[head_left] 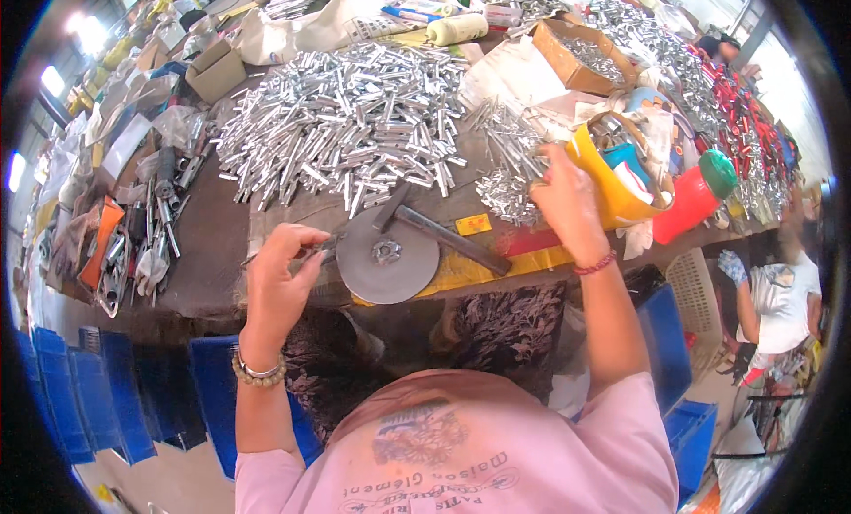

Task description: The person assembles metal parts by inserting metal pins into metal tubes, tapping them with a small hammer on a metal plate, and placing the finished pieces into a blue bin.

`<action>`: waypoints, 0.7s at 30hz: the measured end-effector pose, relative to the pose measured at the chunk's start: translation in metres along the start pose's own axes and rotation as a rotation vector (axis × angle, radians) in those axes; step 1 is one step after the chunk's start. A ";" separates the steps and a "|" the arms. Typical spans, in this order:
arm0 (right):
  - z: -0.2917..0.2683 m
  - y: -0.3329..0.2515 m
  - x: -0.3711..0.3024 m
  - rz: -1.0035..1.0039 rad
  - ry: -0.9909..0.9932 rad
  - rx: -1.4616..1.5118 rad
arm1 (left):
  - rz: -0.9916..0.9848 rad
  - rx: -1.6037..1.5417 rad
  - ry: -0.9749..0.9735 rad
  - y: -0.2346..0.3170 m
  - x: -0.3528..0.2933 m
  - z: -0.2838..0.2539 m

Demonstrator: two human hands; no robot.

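Observation:
My left hand [282, 279] rests at the table's front edge, its fingers pinched on a thin dark metal piece [315, 250] beside a round grey metal disc [386, 263]. A dark hammer [443, 235] lies across the disc's far side. My right hand [561, 199] reaches into a small heap of short silver tubes [507, 172], fingers curled down among them; whether it grips any is hidden. A big pile of silver metal tubes [346, 119] covers the table's middle.
A yellow bag [612, 190] and a red bottle with green cap [696, 193] stand right of my right hand. Cardboard boxes [581, 57] of parts sit behind. Tools lie at the left. Blue crates [80, 399] line the floor. Another person [780, 301] sits at the right.

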State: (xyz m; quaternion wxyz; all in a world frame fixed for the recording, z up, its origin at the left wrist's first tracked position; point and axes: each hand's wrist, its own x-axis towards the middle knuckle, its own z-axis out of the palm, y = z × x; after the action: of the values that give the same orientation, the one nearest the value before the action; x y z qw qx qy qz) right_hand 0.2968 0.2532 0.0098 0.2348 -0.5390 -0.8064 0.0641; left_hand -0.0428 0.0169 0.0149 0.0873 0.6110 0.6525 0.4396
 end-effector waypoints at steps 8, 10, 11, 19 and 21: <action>-0.021 -0.058 -0.049 0.042 -0.231 0.557 | 0.230 0.098 -0.177 0.029 -0.001 0.018; -0.023 -0.088 -0.064 -0.058 -0.405 0.720 | 0.239 0.104 -0.185 0.026 -0.001 0.024; -0.014 -0.098 -0.069 -0.032 -0.426 0.908 | 0.195 0.095 -0.162 0.027 -0.003 0.026; 0.017 -0.125 -0.090 -0.173 -0.394 0.981 | 0.049 0.100 -0.094 0.017 -0.017 0.022; 0.010 -0.125 -0.090 -0.320 -0.269 0.626 | 0.077 0.093 -0.077 0.015 -0.018 0.022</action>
State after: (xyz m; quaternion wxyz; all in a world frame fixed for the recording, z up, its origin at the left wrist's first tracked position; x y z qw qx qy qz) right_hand 0.2153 0.1222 0.0177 0.2874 -0.2952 -0.8453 0.3402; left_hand -0.0132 0.0092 0.0043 0.0670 0.6555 0.6444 0.3881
